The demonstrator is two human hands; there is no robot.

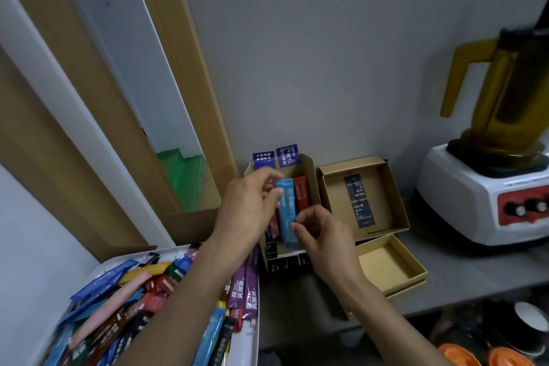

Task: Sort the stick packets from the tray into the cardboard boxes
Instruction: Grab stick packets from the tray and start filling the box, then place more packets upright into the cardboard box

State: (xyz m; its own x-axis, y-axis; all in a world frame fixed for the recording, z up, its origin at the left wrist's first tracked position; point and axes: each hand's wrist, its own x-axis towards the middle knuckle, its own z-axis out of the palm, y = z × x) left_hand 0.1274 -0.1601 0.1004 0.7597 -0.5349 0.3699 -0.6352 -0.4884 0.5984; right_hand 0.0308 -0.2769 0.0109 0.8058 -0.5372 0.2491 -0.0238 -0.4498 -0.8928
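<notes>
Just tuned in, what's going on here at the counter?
A person holds a light blue stick packet in both hands, left hand near its top, right hand at its lower end, over a cardboard box that has red packets in it. The white tray at lower left is heaped with mixed packets.

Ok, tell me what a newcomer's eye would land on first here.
First, the light blue stick packet at centre, pinched at its ends by the left hand and right hand over an open cardboard box holding red packets. Next, the white tray at lower left, heaped with many-coloured packets. On the right, a blender with a yellow jug stands on the counter.
</notes>
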